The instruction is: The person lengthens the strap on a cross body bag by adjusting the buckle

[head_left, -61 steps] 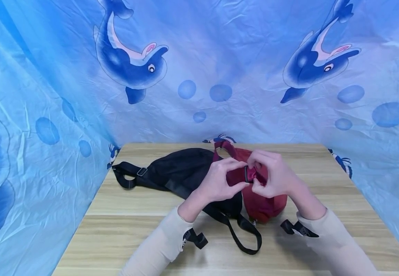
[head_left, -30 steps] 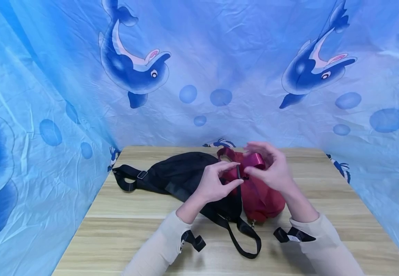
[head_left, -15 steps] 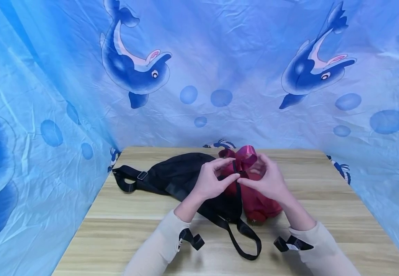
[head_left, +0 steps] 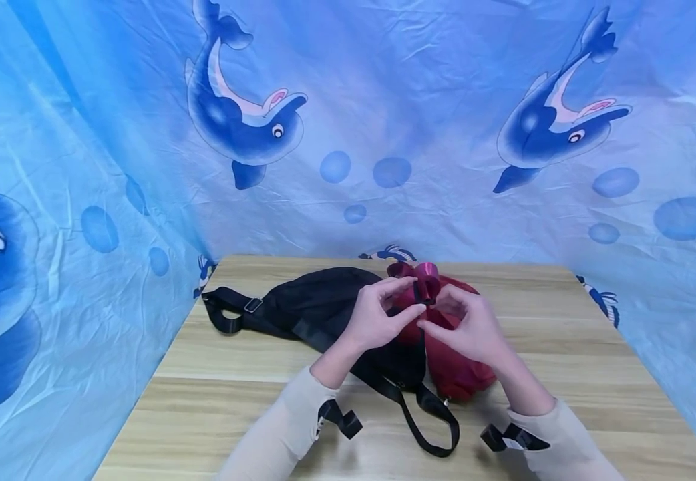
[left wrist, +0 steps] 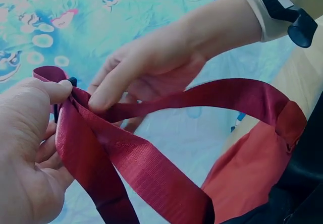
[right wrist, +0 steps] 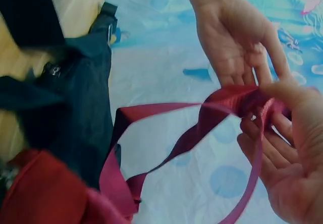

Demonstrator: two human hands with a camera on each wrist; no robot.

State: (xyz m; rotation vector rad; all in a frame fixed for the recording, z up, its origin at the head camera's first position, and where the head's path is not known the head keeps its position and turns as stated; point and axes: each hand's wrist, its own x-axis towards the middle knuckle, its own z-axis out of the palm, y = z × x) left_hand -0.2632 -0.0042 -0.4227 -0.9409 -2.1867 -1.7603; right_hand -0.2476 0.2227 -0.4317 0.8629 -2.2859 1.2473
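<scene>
A red strap (left wrist: 146, 168) is held up between both hands above a red bag (head_left: 459, 367). With thumb and fingertips my left hand (head_left: 375, 317) pinches a small black slider (left wrist: 72, 81) on the strap. A loop of strap (head_left: 427, 272) stands up just above the slider. Close by on the right, my right hand (head_left: 474, 327) pinches the strap, its thumb pressed on the webbing in the left wrist view. Other lengths of strap hang down to the bag in both wrist views. The fingers largely hide the slider.
A black bag (head_left: 324, 300) lies left of the red one, partly against it. Its strap with a metal buckle (head_left: 253, 305) reaches left, and a black strap loop (head_left: 438, 451) trails toward the front. A dolphin-print curtain (head_left: 354, 133) encloses the wooden table (head_left: 216, 407).
My right hand has pulled a loop of red strap up through the slider area; it grew, then became smaller. My left hand has kept its pinch, and the right fingers have shifted lower along the strap.
</scene>
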